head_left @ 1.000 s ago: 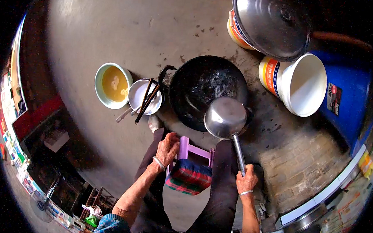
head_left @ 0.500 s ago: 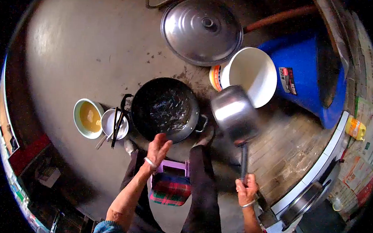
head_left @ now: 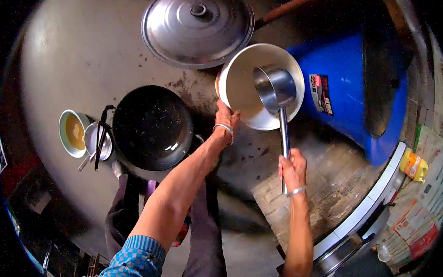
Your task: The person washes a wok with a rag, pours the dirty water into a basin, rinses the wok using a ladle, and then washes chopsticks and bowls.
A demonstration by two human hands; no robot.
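now carried across to the white bucket (head_left: 240, 78), just right of upper centre, after hanging over the edge of the black wok (head_left: 147, 100) a second ago, left of centre in this frame. clasping the metal ladle (head_left: 282, 89) by its handle with the right hand (head_left: 292, 171), bowl tilted at the bucket's mouth; reaching to the near left rim with the left hand (head_left: 227, 120), impossible to tell whether gripping or resting. thus working at the bucket, away from the wok.
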